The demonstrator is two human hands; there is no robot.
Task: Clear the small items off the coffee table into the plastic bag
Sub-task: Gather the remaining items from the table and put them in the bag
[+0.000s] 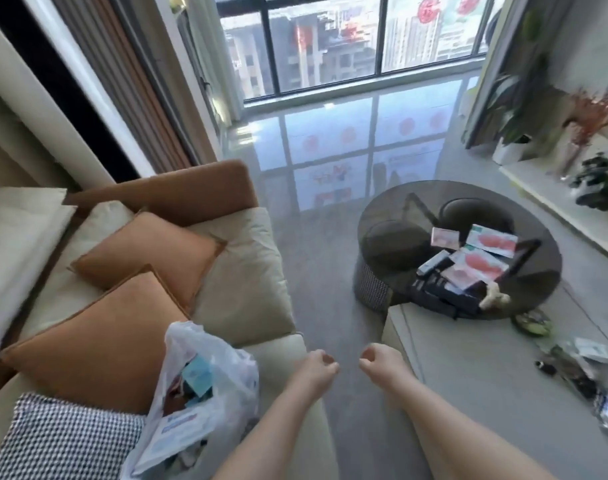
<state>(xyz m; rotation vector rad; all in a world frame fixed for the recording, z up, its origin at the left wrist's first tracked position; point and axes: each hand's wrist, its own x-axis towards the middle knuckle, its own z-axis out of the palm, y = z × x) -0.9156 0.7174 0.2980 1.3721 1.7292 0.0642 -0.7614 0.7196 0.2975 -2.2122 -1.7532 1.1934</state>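
A white plastic bag (205, 386) with several small packets inside sits on the sofa at the lower left. The round dark glass coffee table (392, 216) stands to the right, bearing pink-and-white packets (491, 241), a remote (432, 263), dark boxes (441, 296) and a small beige item (494, 299). My left hand (316, 370) and my right hand (378, 367) hang side by side over the floor between sofa and table. Both have loosely curled fingers and hold nothing.
A cream sofa (247, 292) carries orange cushions (146, 251) and a checked cushion (56, 441). A low white table (486, 386) at the lower right holds scattered small items (572, 365). Plants and a white shelf (552, 199) line the right wall. Glossy floor runs to the window.
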